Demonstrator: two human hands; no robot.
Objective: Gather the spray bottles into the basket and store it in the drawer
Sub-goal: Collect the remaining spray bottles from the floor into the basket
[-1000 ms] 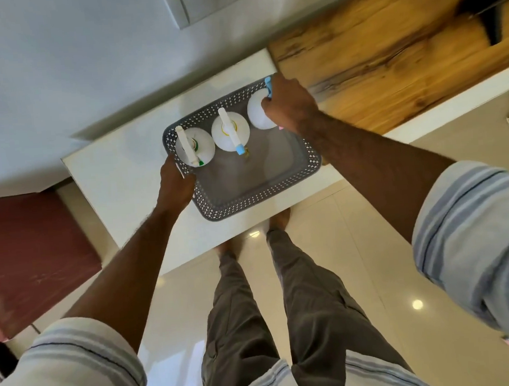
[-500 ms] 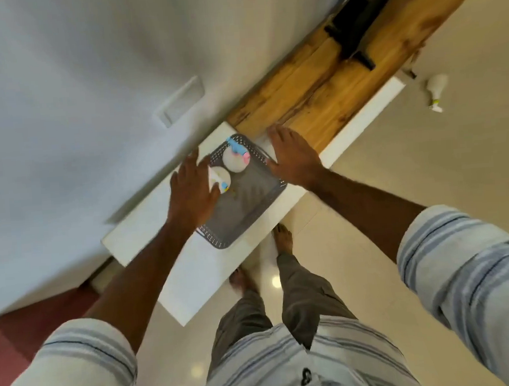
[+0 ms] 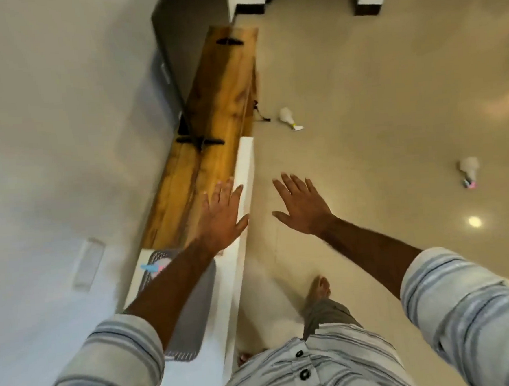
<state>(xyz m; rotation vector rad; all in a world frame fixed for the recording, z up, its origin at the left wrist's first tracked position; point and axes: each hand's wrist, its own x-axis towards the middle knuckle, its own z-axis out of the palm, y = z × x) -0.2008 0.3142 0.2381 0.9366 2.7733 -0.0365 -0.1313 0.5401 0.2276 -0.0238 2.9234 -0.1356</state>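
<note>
Both hands (image 3: 223,217) (image 3: 304,209) spread flat, empty, beyond the perforated grey basket (image 3: 192,314).

I count two spray bottles lying on the floor: one (image 3: 288,118) near the far end of the wooden bench, one (image 3: 469,170) off to my right. One grey perforated basket (image 3: 193,323) sits on the white surface, largely under my left arm; inside it I can make out one blue-and-pink sprayer top (image 3: 153,267), and cannot tell how many more bottles it holds. One wooden bench top (image 3: 212,129). Two black brackets on it (image 3: 230,41) (image 3: 201,142). Two hands of mine, left (image 3: 222,219) and right (image 3: 302,207), both with fingers spread.
</note>
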